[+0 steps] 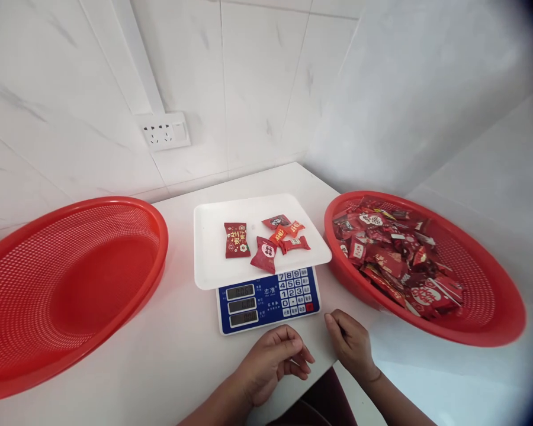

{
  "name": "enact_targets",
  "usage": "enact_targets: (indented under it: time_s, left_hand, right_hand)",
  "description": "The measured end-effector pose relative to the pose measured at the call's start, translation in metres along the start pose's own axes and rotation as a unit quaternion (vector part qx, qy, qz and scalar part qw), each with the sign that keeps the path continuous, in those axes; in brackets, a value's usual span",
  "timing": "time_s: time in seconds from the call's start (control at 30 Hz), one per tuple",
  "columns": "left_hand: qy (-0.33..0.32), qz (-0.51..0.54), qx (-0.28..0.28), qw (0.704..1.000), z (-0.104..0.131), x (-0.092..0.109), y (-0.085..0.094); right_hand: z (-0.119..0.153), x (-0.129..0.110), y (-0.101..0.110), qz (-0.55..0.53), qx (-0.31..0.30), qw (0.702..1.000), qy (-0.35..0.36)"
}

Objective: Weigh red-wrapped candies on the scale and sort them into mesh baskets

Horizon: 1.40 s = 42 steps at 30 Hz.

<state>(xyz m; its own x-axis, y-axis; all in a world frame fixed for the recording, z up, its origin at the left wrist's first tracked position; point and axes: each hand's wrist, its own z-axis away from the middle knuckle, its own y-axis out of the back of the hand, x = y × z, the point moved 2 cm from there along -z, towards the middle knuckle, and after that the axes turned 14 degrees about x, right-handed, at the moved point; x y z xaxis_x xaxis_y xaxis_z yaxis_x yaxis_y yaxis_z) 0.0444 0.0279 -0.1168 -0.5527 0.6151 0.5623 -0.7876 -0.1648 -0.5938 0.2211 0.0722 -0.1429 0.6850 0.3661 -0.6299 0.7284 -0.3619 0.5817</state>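
Observation:
My left hand [278, 362] is just in front of the scale, palm turned inward, its fingers loosely bent and apart with nothing in them. At the table's front edge, my right hand [350, 342] is closed in a loose fist, and no object shows in it. Between the two baskets stands a blue digital scale [270, 322] with a keypad and three small displays. Its white tray [211, 236] carries several red-wrapped candies. A dark red packet [237, 239] lies apart on the left, while a crimson packet [265, 254] lies beside the smaller red wrappers [294, 243].
A red plastic basket [337, 260] on the right holds a heap of red-wrapped candies [388, 254] and reaches past the table edge. Another red basket [102, 275] with perforated sides is on the left. Behind the white table [177, 331], a power socket [164, 131] sits on the tiled wall.

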Motion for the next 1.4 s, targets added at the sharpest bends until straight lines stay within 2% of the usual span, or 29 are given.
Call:
enact_targets:
  time_s: [0.37, 0.83, 1.4]
  left_hand:
    - [0.009, -0.02, -0.006, 1.0, 0.003, 0.002, 0.0]
    - [-0.019, -0.041, -0.035, 0.998, 0.0, -0.003, 0.0]
    - [-0.056, -0.091, -0.016, 0.994, 0.011, -0.002, -0.008]
  right_hand:
    - [-0.002, -0.002, -0.001, 0.01, 0.026, 1.0, 0.005]
    - [-0.002, -0.003, -0.003, 0.022, 0.069, 0.997, 0.014]
    - [-0.002, -0.008, -0.001, 0.024, 0.119, 0.992, 0.021]
